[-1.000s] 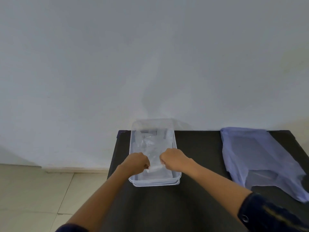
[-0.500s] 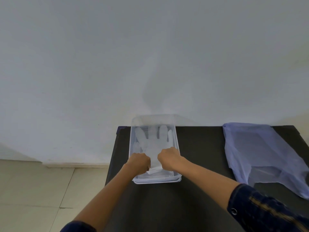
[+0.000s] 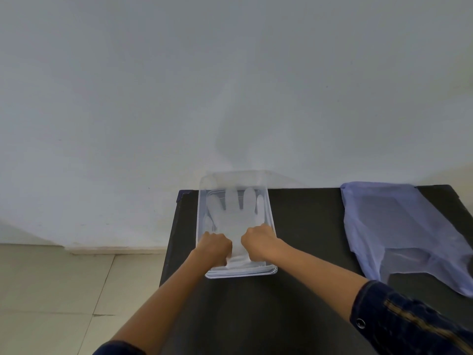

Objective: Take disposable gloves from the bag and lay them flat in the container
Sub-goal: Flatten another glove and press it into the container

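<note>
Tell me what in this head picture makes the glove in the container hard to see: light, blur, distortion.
Head view: soft, even light with no harsh glare; the glove is clear film against the clear container, so its edges wash out, and its fingertips look slightly soft. The wide lens bows the table edges outward. A faint shadow falls on the wall above the container.

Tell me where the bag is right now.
In the head view the bag lies flat on the right side of the table, its far edge by the wall, well apart from the container where both hands work.
</note>
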